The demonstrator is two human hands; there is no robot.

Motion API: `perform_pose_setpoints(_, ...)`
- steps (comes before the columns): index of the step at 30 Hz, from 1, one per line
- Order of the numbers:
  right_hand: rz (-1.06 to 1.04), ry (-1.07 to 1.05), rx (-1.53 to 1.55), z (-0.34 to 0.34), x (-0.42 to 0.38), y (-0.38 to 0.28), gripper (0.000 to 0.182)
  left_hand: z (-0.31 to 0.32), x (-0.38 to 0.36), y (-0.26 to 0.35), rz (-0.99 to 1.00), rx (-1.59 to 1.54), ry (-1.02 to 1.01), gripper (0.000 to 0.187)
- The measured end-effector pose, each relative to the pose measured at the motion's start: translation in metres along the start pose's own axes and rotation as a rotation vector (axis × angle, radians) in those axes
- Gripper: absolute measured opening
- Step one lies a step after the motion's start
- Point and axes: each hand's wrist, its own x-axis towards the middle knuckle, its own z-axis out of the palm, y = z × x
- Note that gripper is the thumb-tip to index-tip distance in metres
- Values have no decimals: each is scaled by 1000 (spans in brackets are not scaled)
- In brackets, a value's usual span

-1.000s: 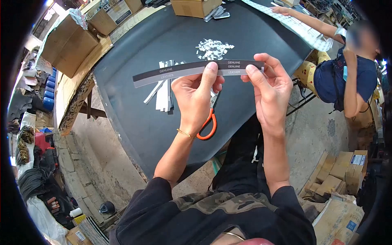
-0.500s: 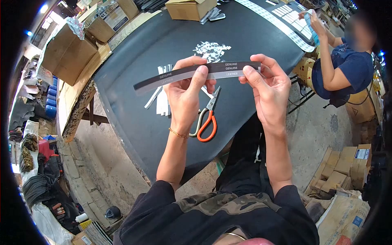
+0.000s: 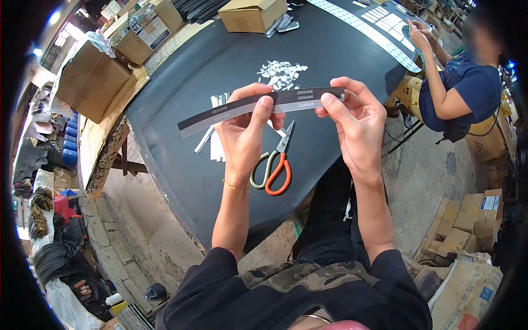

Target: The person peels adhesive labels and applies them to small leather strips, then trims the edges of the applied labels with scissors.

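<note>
Between both hands I hold printed label strips (image 3: 286,99), black with a pale translucent lower band, reading "GENUINE" and "LEATHER". My left hand (image 3: 246,124) pinches their middle, thumb in front, and the left part sticks out past it, tilted down. At the right end, my right hand (image 3: 355,121) pinches them between thumb and fingers. Below the strips, scissors (image 3: 279,162) with one orange and one grey-green handle lie on the black table (image 3: 181,170), blades partly apart. White strips (image 3: 217,146) lie behind my left hand, partly hidden by it.
Small white scraps (image 3: 281,74) are heaped on the table beyond my hands. A cardboard box (image 3: 247,16) stands at the far edge, and a long white printed sheet (image 3: 368,36) runs along the right. A co-worker (image 3: 456,88) in dark blue is at the right.
My hands and the strips have shifted slightly left and down in view, still held the same way. The whole scene has moved a little too. The co-worker's hands have lowered slightly.
</note>
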Motion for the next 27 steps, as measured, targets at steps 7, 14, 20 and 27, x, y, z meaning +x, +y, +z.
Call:
perform_pose_setpoints(7,-16,-22,-40,-2,-1,2,25,-2,-1,-1,23,100,-3,23)
perform_pose_setpoints(14,-23,-9,52,2,-2,6,21,16,-4,-4,-149,-253,-91,37)
perform_pose_setpoints(20,-2,-11,51,5,-3,9,21,18,-10,-10,-172,-126,-35,20)
perform_pose_setpoints(27,-8,-16,25,5,-2,12,21,20,-9,-8,-134,-71,55,17)
